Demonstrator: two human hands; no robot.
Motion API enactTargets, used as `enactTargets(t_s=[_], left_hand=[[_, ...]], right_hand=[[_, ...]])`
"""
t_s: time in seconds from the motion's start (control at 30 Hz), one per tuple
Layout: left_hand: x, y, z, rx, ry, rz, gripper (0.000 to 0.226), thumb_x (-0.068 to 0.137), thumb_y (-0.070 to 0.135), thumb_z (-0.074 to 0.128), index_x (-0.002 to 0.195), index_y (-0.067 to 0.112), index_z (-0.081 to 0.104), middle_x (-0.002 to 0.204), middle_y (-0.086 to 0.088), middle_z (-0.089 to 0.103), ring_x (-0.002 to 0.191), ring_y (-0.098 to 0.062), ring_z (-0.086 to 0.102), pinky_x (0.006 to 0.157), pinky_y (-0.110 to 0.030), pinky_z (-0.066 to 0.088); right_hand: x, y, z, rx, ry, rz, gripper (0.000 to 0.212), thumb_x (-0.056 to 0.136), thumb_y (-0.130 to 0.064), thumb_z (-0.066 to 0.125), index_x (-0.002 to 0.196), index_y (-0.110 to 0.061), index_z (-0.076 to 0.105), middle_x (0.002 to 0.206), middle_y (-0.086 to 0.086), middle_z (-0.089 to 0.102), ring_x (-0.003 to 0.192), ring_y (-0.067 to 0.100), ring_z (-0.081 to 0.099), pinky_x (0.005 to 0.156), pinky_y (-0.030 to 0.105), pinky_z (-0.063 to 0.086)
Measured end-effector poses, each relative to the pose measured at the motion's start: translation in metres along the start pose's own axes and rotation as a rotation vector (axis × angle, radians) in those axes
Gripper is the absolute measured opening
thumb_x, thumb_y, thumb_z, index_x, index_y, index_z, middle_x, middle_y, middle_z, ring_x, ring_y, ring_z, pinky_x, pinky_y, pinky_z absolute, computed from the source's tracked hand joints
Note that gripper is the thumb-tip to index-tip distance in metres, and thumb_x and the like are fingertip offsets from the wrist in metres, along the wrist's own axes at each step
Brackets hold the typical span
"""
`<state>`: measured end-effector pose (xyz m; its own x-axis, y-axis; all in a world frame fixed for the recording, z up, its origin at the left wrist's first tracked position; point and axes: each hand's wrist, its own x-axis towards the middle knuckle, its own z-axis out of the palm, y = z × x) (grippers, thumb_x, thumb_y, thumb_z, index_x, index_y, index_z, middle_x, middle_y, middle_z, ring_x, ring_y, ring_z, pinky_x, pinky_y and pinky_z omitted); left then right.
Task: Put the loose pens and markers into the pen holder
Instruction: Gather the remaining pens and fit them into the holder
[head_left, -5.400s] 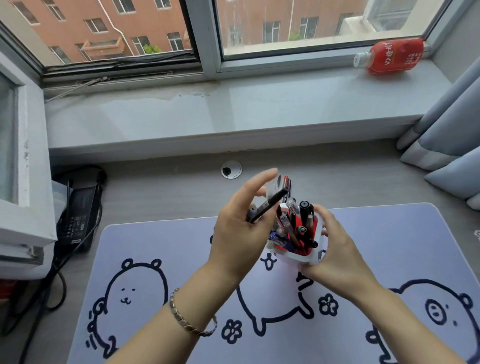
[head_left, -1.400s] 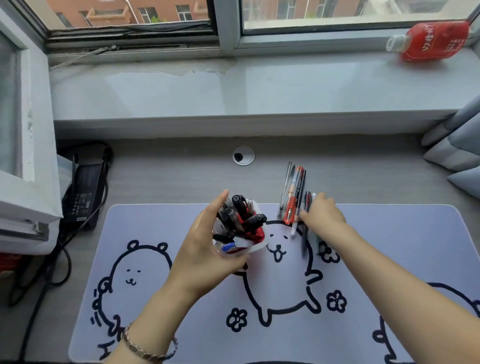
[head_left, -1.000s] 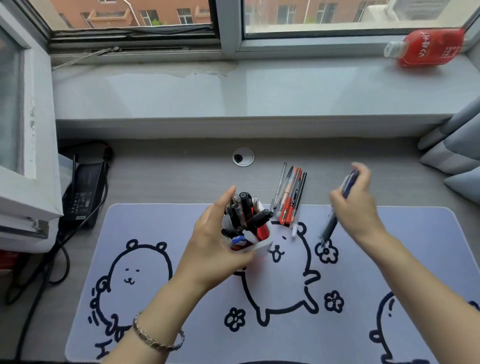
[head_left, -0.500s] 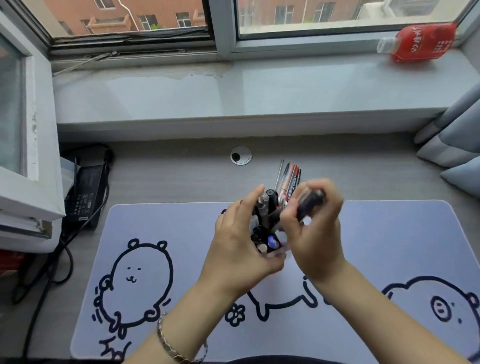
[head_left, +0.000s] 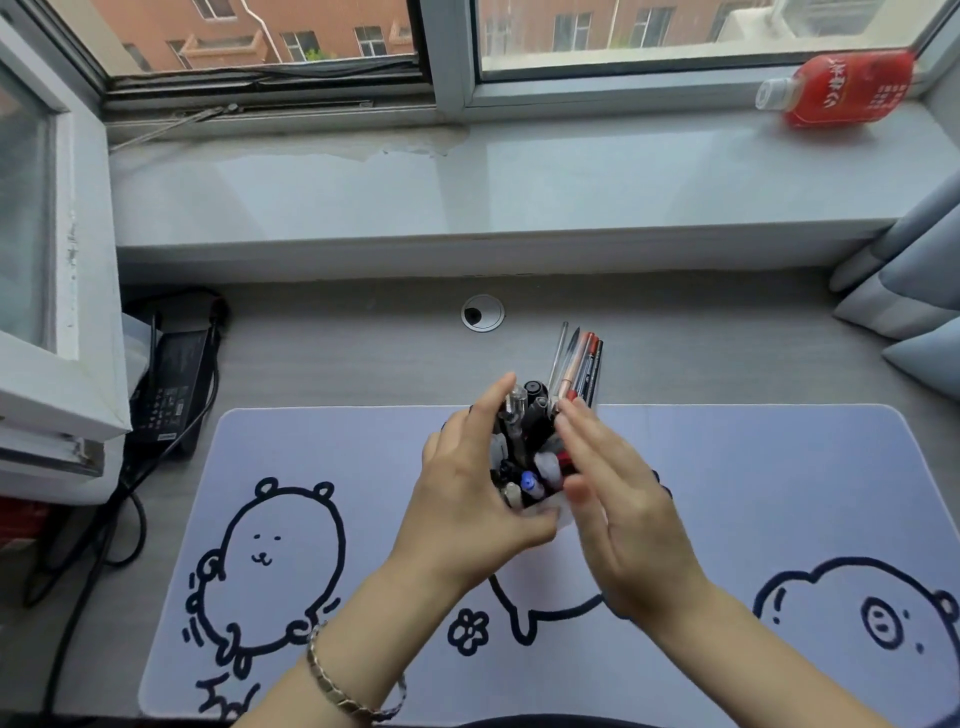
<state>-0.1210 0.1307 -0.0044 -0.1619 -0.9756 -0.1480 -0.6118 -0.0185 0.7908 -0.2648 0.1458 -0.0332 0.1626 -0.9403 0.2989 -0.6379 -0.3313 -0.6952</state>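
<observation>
A white pen holder (head_left: 546, 512) packed with several pens and markers (head_left: 530, 421) stands on the lilac desk mat. My left hand (head_left: 467, 499) is wrapped around its left side and holds it. On the holder's right, my right hand (head_left: 618, 499) is flat with fingers stretched out and holds nothing; its fingertips are close to the pens in the holder. A row of several loose pens (head_left: 579, 366) lies on the desk just behind the holder, with their near ends hidden by my right fingers.
The lilac desk mat (head_left: 311, 467) with cartoon animals covers the grey desk. A cable hole (head_left: 482, 312) sits behind the pens. A black power brick (head_left: 171, 384) with cables lies at the left. A red bottle (head_left: 841, 88) lies on the windowsill. Curtains hang at the right.
My right hand picked a dark pen from the loose pens, brought it over the holder and let it go; the hand is now open beside the holder. My left hand kept holding the holder.
</observation>
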Motion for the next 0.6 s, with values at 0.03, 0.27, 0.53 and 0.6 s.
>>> enactTargets(t_s=[0.03,0.27,0.53,0.6], left_hand=[[0.000,-0.001,-0.002,0.017,0.000,0.017,0.094,0.051,0.045,0.072,0.131,0.052,0.021,0.117,0.018,0.045,0.110,-0.010,0.041,0.090,-0.010,0.035],[0.009,-0.007,-0.010,-0.058,0.074,-0.006,0.092,0.048,0.044,0.070,0.126,0.058,0.024,0.118,0.029,0.042,0.116,-0.011,0.043,0.094,-0.020,0.040],[0.013,-0.029,-0.026,-0.047,0.120,-0.091,0.099,0.055,0.024,0.079,0.123,0.065,0.019,0.110,0.040,0.032,0.122,-0.017,0.041,0.095,-0.028,0.038],[0.011,-0.033,-0.029,-0.079,0.116,-0.121,0.098,0.047,0.039,0.075,0.124,0.065,0.021,0.114,0.037,0.036,0.124,-0.017,0.041,0.100,-0.034,0.041]], right_hand=[[-0.004,-0.001,0.002,-0.052,-0.056,-0.027,0.062,0.096,-0.046,0.018,0.135,-0.002,0.036,0.144,0.007,0.033,0.138,0.015,0.023,0.113,0.029,0.020],[0.028,0.005,-0.004,0.222,-0.175,0.032,0.065,0.087,-0.063,0.020,0.141,-0.025,0.020,0.148,-0.005,0.028,0.138,0.000,0.017,0.113,0.022,0.019],[0.069,0.103,-0.005,-0.148,-0.159,0.292,0.025,0.086,0.002,0.049,0.101,-0.010,0.065,0.100,0.007,0.062,0.086,0.020,0.059,0.078,0.042,0.053],[0.073,0.118,-0.003,-0.345,-0.367,0.018,0.033,0.076,0.013,0.054,0.099,-0.007,0.068,0.104,0.013,0.066,0.093,0.030,0.060,0.077,0.046,0.054]])
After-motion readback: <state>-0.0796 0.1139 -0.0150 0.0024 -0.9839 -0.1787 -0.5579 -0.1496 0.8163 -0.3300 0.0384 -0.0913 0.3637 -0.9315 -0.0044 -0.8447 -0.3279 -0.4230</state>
